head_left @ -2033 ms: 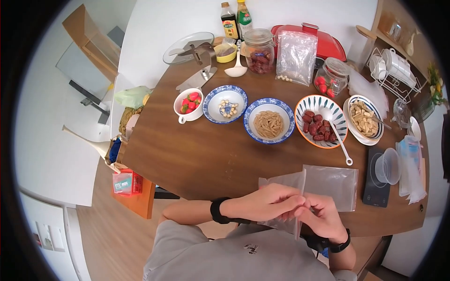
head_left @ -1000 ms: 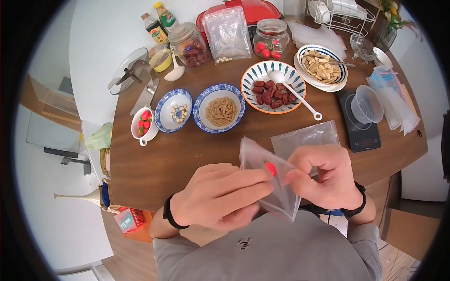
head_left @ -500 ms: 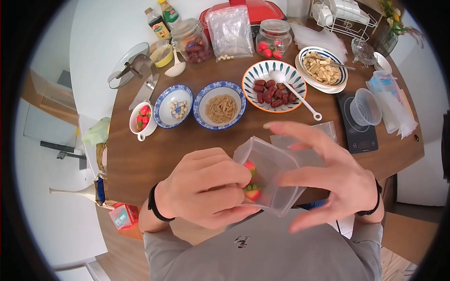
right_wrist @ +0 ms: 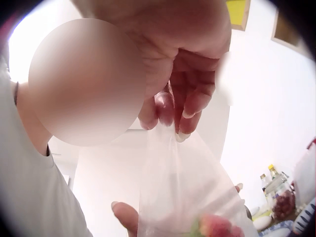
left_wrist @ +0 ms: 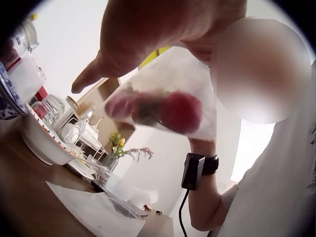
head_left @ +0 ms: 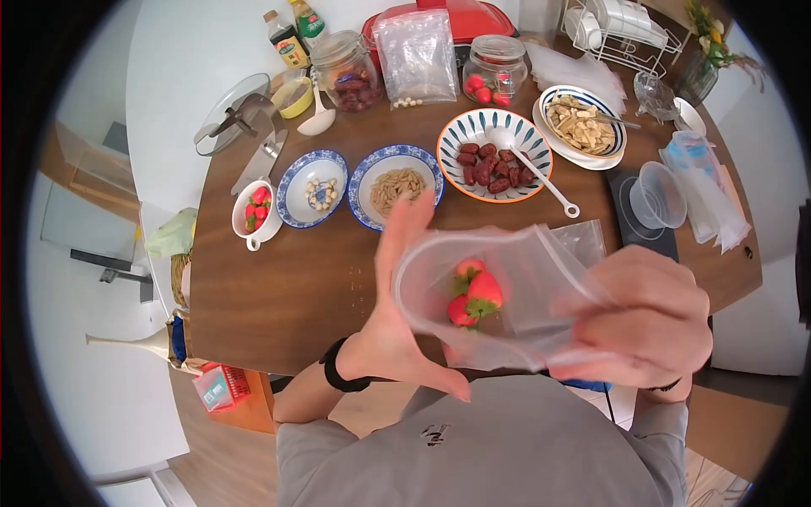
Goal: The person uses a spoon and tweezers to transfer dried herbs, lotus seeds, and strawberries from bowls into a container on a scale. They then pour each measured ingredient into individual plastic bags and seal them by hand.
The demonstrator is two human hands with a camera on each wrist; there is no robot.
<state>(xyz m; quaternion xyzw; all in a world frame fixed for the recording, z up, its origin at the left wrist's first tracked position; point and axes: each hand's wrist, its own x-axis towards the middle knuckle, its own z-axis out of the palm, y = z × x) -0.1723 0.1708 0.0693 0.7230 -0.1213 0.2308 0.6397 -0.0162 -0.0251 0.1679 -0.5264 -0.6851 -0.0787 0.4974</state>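
Observation:
A clear zip bag [head_left: 532, 287] hangs over the table's near edge with several strawberries [head_left: 484, 291] showing inside it. My right hand [head_left: 650, 317] grips one end of the bag, its fingers curled round the plastic; the right wrist view shows fingertips pinching the film [right_wrist: 170, 148]. At the bag's other end my left hand [head_left: 384, 329] is spread, thumb and fingers apart on either side of the plastic. The strawberries [left_wrist: 180, 112] lie bunched below the left palm in the left wrist view. Behind the held bag lies another flat clear bag [head_left: 583, 237], partly hidden.
A white cup of strawberries [head_left: 263, 228], blue-patterned bowls [head_left: 291, 211] and a wide bowl of red dates [head_left: 452, 148] line the table's middle. To the right are a black scale [head_left: 623, 190] with a plastic tub and a bowl of dried slices [head_left: 621, 139]. Jars and bottles stand behind.
Strawberries came into view inside the bag as both hands worked at it. The right hand went from spread to gripping the bag; the left uncurled and spread. The bag now lies wider across the view.

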